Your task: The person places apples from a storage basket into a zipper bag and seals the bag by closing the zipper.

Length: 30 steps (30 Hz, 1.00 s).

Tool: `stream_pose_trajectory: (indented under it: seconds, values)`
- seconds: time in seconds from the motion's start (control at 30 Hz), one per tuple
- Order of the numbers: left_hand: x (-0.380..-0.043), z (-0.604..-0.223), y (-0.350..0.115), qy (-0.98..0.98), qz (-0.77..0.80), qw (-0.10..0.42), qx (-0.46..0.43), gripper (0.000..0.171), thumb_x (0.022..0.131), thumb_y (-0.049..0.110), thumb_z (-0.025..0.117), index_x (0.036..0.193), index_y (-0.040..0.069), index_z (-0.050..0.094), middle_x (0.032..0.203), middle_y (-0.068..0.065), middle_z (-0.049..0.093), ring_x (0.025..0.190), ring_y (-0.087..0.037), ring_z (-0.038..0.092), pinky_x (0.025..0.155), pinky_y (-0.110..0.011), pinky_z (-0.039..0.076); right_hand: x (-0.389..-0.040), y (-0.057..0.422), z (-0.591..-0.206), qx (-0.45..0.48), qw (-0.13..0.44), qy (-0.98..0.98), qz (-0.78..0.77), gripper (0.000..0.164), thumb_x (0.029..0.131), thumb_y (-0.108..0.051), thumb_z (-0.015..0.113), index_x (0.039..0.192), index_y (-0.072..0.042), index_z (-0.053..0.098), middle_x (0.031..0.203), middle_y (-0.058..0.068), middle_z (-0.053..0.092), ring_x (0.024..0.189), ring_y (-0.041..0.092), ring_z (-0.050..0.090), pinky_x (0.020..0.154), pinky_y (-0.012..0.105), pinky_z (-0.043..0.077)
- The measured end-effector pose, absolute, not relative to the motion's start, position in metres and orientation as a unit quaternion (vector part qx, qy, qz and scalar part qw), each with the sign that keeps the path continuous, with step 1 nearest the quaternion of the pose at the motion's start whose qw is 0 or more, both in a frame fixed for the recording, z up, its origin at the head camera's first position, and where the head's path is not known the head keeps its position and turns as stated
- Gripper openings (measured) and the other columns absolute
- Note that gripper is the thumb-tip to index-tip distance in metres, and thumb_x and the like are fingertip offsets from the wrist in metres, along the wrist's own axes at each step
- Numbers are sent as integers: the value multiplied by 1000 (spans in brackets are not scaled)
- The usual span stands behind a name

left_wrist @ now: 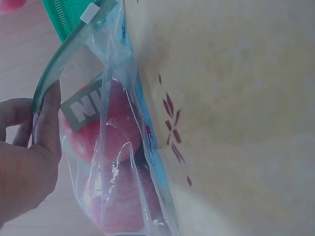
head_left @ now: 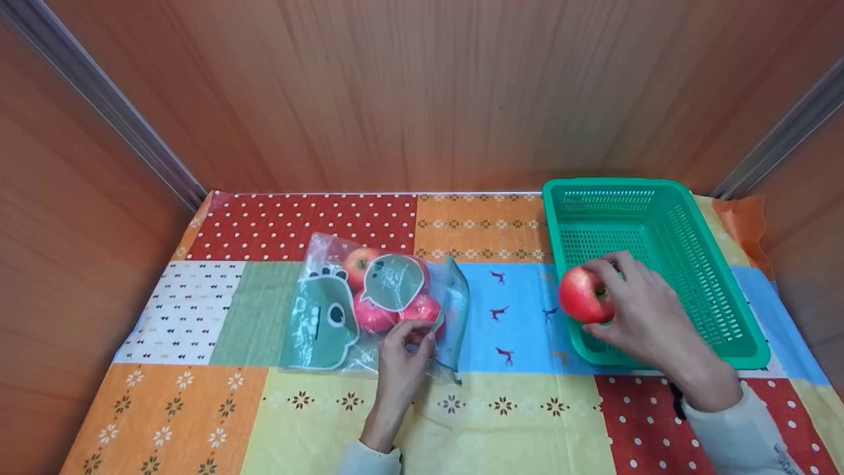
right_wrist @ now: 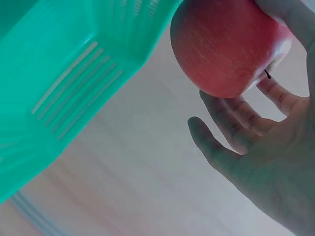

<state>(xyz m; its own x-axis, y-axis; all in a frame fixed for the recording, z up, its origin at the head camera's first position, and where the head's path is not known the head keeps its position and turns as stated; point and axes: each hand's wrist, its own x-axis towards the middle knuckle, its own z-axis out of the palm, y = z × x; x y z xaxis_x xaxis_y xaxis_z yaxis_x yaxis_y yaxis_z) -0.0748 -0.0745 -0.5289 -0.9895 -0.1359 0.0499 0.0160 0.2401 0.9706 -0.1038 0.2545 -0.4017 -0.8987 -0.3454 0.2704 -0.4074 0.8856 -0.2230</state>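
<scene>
My right hand [head_left: 643, 310] grips a red apple [head_left: 579, 297] between its thumb and fingers, over the left rim of a green plastic basket [head_left: 709, 241]. In the right wrist view the apple [right_wrist: 221, 44] shows its dark stem, turned toward the palm. A clear slider bag [head_left: 320, 330] with a green cartoon print lies left of the basket, with several apples [head_left: 376, 313] inside. At the bag's right end, my left hand [head_left: 403, 359] pinches the edge of the mouth. The left wrist view shows the green zip strip [left_wrist: 54, 69] and its white slider [left_wrist: 90, 13].
A patchwork-patterned cloth [head_left: 316, 415] covers the table. Wood-grain panels [head_left: 422, 92] stand behind and at both sides, with metal strips at the corners. The basket has slotted, upright walls and stands near the right panel.
</scene>
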Motion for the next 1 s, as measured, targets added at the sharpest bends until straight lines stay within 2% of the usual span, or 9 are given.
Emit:
stream_pose_trajectory:
  seconds: [0.3,0.67,1.0]
  values:
    - [-75,-528,-74,-786,-614,65,36,22,95,0,75,116,7,75,108,-6,71,94,-20,65,83,-25,58,-94,214,-422,239,121,-954,134,87,55,-21,105,131,-9,64,129,15,60,115,37,61,88,58,58]
    - [-75,-529,-73,-786,-614,73,33,22,94,-2,75,115,6,76,107,-8,72,91,-20,66,80,-23,59,-93,175,-460,267,121,-943,160,85,56,-22,105,130,-13,64,127,12,61,115,34,61,93,57,57]
    - [-75,-529,-73,-783,-617,71,35,23,94,-2,75,115,7,76,107,-6,72,92,-20,65,82,-25,59,-101,145,-487,232,81,-951,190,85,65,-23,102,139,-12,60,135,13,59,121,35,60,101,59,52]
